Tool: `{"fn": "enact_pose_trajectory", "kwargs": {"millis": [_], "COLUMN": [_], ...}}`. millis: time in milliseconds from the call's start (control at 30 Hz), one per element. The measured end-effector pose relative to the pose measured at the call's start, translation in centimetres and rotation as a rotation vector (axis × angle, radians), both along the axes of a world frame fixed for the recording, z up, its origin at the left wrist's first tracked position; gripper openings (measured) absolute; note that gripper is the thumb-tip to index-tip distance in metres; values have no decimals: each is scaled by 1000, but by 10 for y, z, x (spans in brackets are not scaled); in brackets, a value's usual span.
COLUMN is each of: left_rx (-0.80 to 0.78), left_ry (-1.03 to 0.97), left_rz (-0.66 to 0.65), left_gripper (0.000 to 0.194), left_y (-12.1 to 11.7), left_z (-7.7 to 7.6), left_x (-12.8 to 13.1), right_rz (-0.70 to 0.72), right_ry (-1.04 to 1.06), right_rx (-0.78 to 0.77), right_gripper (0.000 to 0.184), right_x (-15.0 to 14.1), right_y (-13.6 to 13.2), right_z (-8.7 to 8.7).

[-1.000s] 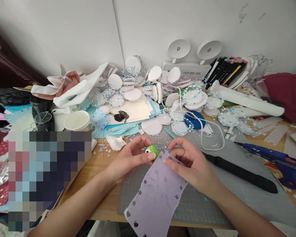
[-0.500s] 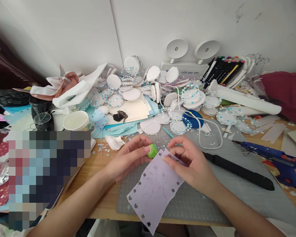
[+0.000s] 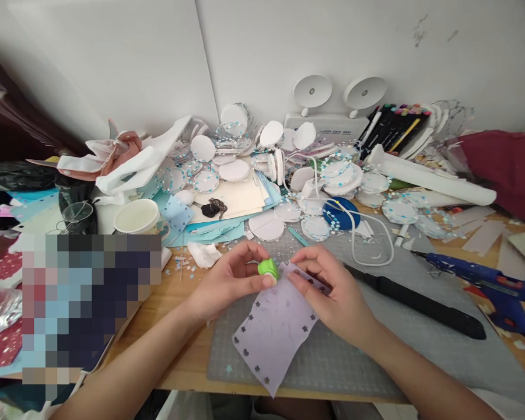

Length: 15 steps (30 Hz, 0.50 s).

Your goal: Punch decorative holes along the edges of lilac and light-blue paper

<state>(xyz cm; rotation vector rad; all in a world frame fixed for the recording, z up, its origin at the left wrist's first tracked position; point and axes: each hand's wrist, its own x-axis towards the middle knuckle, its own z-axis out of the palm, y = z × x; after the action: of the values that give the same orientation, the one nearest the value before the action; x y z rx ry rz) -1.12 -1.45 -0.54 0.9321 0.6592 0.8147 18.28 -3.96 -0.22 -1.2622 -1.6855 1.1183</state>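
Your left hand (image 3: 233, 277): narrow, holding a green punch (image 3: 268, 268) between thumb and fingers. Your right hand (image 3: 335, 289): pinching the purple sheet (image 3: 280, 332) by its far edge, above the cutting mat (image 3: 354, 364). Step, seemingly: lining up punch and edge. Next move calls for a taut sheet.

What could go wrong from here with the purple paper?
Tearing: the purple paper already has flower and heart cutouts near its edges, and the right hand pinches it by its far end.
Overlap: the green craft punch in the left hand might bite into an existing cutout.
Burn: the blue glue gun's nozzle points toward the work; whether it's hot can't be seen.
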Motion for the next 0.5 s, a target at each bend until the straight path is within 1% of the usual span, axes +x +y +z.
{"fn": "enact_pose_trajectory", "kwargs": {"millis": [67, 167, 300, 333, 400, 433, 500], "left_rx": [8, 28, 28, 23, 28, 54, 170], "left_ry": [4, 17, 79, 100, 149, 191, 341], "left_rz": [4, 73, 175, 189, 188, 181, 197], "left_gripper": [31, 34, 37, 38, 40, 39, 37], "left_y": [-2, -4, -8, -10, -16, -20, -28], "left_z": [-2, -5, -7, -6, -2, 2, 13], "left_x": [3, 7, 14, 15, 17, 16, 6], "right_rz": [17, 107, 249, 270, 273, 257, 217], "right_ry": [-42, -86, -28, -16, -17, -26, -52], "right_rx": [54, 82, 114, 117, 93, 75, 45], "right_gripper": [18, 32, 44, 45, 40, 35, 30], "right_x": [1, 2, 4, 3, 2, 2, 1], "right_y": [1, 5, 10, 10, 12, 12, 14], "right_z": [-2, -2, -1, -1, -2, -3, -6]}}
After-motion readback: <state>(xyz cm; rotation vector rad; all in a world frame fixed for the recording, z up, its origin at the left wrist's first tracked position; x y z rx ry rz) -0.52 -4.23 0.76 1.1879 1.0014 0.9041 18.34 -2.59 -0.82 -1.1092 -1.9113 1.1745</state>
